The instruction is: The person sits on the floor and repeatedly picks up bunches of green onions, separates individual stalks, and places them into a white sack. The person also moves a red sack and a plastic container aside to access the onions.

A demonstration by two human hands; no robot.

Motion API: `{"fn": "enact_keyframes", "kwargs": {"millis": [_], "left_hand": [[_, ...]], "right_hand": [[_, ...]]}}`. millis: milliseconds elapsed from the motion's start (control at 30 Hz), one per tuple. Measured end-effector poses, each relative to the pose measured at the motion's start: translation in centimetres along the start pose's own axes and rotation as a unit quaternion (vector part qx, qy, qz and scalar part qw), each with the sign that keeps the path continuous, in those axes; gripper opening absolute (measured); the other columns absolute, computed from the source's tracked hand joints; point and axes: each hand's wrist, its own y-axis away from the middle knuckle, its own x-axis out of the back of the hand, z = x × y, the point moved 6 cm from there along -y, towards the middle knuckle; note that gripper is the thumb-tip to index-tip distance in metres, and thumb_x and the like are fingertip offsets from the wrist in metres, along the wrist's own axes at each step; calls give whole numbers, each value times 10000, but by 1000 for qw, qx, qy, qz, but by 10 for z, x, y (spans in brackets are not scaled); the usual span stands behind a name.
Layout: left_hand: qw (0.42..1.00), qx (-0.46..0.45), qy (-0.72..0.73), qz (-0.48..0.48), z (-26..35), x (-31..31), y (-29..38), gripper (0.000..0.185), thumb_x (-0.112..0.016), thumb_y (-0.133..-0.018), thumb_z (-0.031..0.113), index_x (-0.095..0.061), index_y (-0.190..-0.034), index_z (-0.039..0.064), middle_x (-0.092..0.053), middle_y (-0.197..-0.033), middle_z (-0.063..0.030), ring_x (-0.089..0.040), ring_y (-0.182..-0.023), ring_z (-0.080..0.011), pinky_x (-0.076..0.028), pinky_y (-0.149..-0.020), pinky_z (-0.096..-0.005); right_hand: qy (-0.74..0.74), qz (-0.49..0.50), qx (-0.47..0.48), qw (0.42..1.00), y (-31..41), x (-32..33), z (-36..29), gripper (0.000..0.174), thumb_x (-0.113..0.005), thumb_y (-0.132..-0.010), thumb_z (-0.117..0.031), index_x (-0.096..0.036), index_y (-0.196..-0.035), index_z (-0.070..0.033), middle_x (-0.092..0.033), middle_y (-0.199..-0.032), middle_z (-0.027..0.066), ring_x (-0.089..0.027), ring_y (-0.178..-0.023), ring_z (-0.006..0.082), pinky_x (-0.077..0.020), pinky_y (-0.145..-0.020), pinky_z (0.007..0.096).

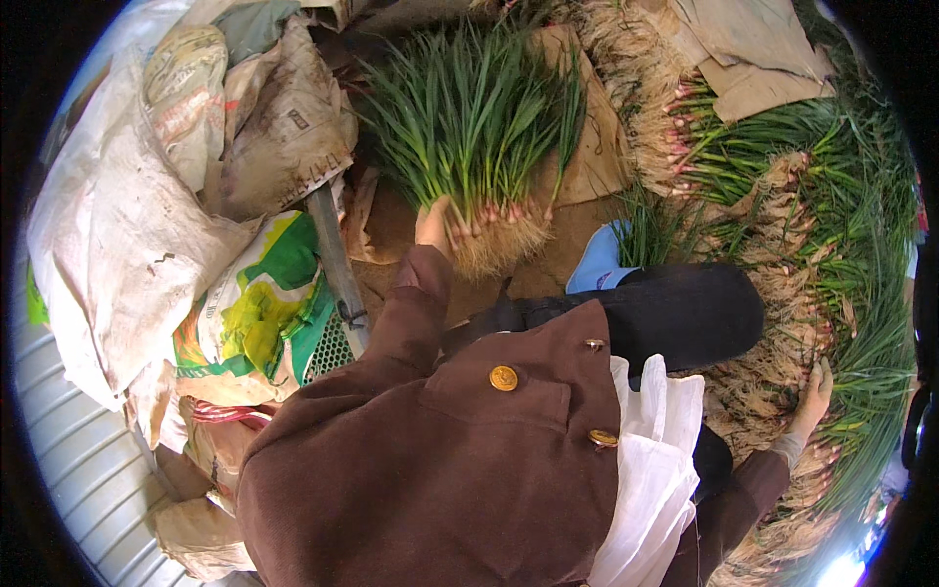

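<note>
A fanned bunch of green-leaved allium seedlings (477,139), with pinkish bulb ends and pale fibrous roots, lies on brown sacking in front of me. At the left edge of its stems is my left hand (436,224); its fingers are partly hidden under the leaves, so its grip cannot be told. Far to the right, my right hand (813,396) reaches onto a long row of similar rooted plants (792,293), touching where roots meet the leaves. Whether it grips any of them cannot be made out.
White woven sacks (125,220) and a green-and-white printed bag (257,301) are heaped at left, beside a grey bar (334,257). Brown sheets (763,51) cover plants at upper right. My blue-clad foot (603,257) and dark-clothed leg (675,315) lie between the bunch and the row.
</note>
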Motion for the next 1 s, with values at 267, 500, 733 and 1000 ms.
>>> {"fn": "enact_keyframes", "kwargs": {"millis": [267,500,733,1000], "left_hand": [[860,-94,-495,77,-6,42,-30,666,-564,-898,331,-392,-1451,1,-496,-1382,-266,-521,-1241,-370,-428,-1015,-414],[958,-10,-283,50,-15,71,-49,651,-547,-898,376,-447,-1420,-1,-594,-1274,-213,-617,-1102,-313,-488,-909,-363],[980,-9,-178,92,15,76,-31,747,-554,-915,464,-329,-1494,49,-428,-1455,-197,-461,-1299,-352,-411,-1035,-406],[906,-106,-389,129,11,-2,-37,1352,-797,-650,630,76,-1555,133,-55,-1573,-308,-189,-1447,-440,-289,-1134,-490]], "right_hand": [[-48,-35,-62,996,-5,-7,7,483,-569,-986,-279,-486,-1373,-2,-578,-1252,63,-553,-1032,136,-479,-820,241],[-56,-22,-36,998,-1,-1,0,450,-580,-984,-253,-512,-1363,-20,-570,-1285,63,-557,-1044,127,-479,-813,233],[-12,15,-30,999,36,-1,-83,384,-515,-1014,-185,-529,-1379,-67,-638,-1217,34,-581,-980,75,-436,-727,190],[33,-30,11,999,76,-24,-226,419,-499,-1010,-322,-569,-1350,-88,-679,-1089,42,-573,-826,78,-411,-702,181]]}}
